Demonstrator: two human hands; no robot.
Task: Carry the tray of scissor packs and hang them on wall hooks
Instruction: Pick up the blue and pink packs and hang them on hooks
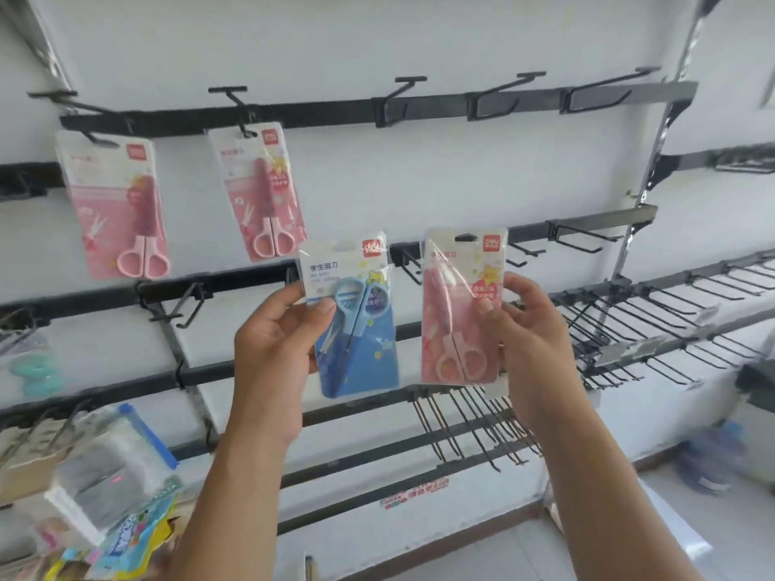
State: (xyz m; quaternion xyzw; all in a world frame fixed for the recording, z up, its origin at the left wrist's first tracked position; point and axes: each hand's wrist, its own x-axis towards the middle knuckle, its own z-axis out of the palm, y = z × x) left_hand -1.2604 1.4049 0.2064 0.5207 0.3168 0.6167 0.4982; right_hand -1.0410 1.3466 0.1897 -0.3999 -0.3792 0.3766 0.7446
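Scissor packs in both hands, two already on the wall

Scissor packs are what we hold up in front of the rack: our left hand [272,350] is closed on a blue pack [356,325], thumb across its front, and our right hand [528,329] pinches a pink pack [459,312] by its right edge. Two more pink packs, one at the far left [113,207] and one beside it [262,190], hang from hooks on the top rail [335,111].

We judge this to be the hanging step, partly done. The tray is not in sight, so we cannot say where it rests.

Next, we think, the pink pack should go up. Its hang hole [465,236] shows at the top and must be lined up with the tip of an empty hook [409,88], then slid back along it. The blue pack's hole is hard to make out; it may need turning first.
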